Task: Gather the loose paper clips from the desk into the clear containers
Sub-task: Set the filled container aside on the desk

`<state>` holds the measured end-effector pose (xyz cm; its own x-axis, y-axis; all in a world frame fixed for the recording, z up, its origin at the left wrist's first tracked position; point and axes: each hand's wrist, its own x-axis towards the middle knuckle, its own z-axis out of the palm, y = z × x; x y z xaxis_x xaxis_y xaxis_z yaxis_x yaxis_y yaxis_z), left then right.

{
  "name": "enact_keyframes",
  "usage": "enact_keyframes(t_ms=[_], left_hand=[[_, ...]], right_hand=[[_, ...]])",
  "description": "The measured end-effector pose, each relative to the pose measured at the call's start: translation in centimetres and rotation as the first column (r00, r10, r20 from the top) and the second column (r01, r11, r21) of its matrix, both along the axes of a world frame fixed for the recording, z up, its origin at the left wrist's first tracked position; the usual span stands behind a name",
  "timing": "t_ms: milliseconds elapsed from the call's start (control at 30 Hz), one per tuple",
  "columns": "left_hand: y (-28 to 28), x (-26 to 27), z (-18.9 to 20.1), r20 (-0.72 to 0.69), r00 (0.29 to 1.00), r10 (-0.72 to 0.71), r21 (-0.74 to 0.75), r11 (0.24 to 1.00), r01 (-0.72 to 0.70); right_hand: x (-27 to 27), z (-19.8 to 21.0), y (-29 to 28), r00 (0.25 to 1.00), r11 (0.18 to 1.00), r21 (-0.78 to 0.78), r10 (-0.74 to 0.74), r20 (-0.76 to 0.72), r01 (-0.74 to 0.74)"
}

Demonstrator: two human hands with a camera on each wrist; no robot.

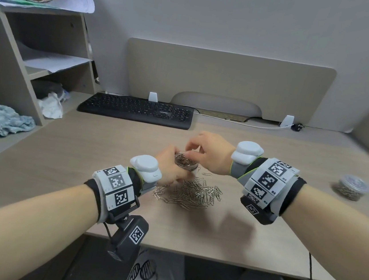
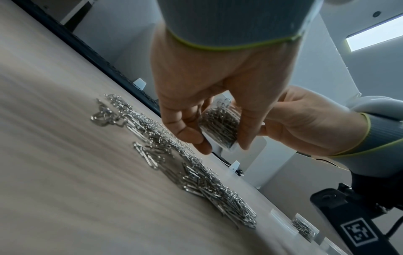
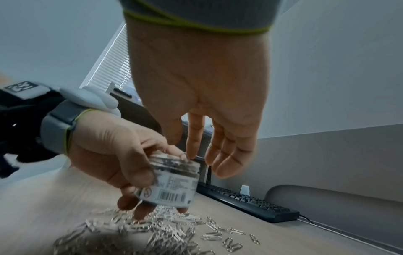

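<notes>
A small clear container [image 1: 185, 162] packed with silver paper clips is gripped by my left hand [image 1: 169, 163] and held tilted a little above the desk. The left wrist view shows my left thumb and fingers around the container [image 2: 220, 124]. In the right wrist view its barcode label [image 3: 172, 182] faces the camera. My right hand [image 1: 200, 151] hovers over the container's mouth with fingers relaxed; its index fingertip [image 3: 191, 155] touches the rim and holds nothing. A pile of loose clips [image 1: 192, 193] lies on the desk just below and nearer to me.
A second clear container [image 1: 351, 187] of clips stands at the desk's right edge. A black keyboard [image 1: 136, 110] lies at the back under the divider panel. A shelf unit [image 1: 38, 52] and a blue cloth [image 1: 2, 119] are on the left. A white cable [image 1: 250, 124] runs along the back.
</notes>
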<state>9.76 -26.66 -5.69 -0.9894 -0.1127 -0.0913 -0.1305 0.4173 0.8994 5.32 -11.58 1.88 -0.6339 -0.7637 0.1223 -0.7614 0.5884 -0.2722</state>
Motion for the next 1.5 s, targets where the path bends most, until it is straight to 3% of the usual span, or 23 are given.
enact_keyframes(t_ms=[167, 400, 533, 667, 767, 900, 1067, 1267, 1367, 1500], left_hand=[[0.2, 0.1, 0.5, 0.009, 1.0, 0.015, 0.0, 1.0, -0.015], [1.4, -0.6, 0.4, 0.008, 1.0, -0.013, -0.112, 0.994, 0.013], [2.6, -1.3, 0.4, 0.0, 0.999, -0.037, -0.091, 0.995, 0.037], [5.7, -1.6, 1.7, 0.0, 0.999, -0.037, -0.038, 0.999, 0.037], [7.6, -2.7, 2.0, 0.009, 0.997, -0.074, -0.011, 0.997, 0.074], [11.6, -4.5, 2.2, 0.026, 0.987, -0.157, 0.023, 0.987, 0.157], [14.0, -6.1, 1.5, 0.013, 0.984, -0.178, 0.012, 0.984, 0.178], [15.6, -7.5, 0.9, 0.015, 0.978, -0.208, 0.048, 0.977, 0.207], [15.9, -7.8, 0.8, 0.033, 0.974, -0.224, 0.098, 0.971, 0.22], [16.5, -7.6, 0.9, 0.06, 0.966, -0.25, 0.235, 0.944, 0.23]], right_hand=[[-0.3, 0.2, 0.6, 0.995, 1.0, -0.005, -0.012, 0.099, 0.013], [0.2, -0.4, 0.6, 0.999, 0.999, -0.012, -0.038, 0.038, 0.039], [-0.8, 1.3, 3.6, 0.988, 0.983, -0.119, -0.129, 0.087, 0.139], [-3.2, 2.1, 9.4, 0.942, 0.933, -0.126, -0.331, 0.064, 0.336], [-5.2, 1.1, 13.9, 0.876, 0.877, -0.012, -0.479, 0.065, 0.48], [-6.8, -1.8, 19.6, 0.777, 0.744, 0.279, -0.629, -0.015, 0.608], [-6.5, -4.9, 20.6, 0.789, 0.728, 0.376, -0.614, -0.016, 0.573], [-7.0, -5.1, 21.0, 0.824, 0.804, 0.251, -0.565, 0.038, 0.54], [-7.0, -2.9, 20.9, 0.82, 0.829, -0.032, -0.545, 0.177, 0.558], [-5.7, -0.4, 19.6, 0.809, 0.729, -0.378, -0.42, 0.411, 0.571]])
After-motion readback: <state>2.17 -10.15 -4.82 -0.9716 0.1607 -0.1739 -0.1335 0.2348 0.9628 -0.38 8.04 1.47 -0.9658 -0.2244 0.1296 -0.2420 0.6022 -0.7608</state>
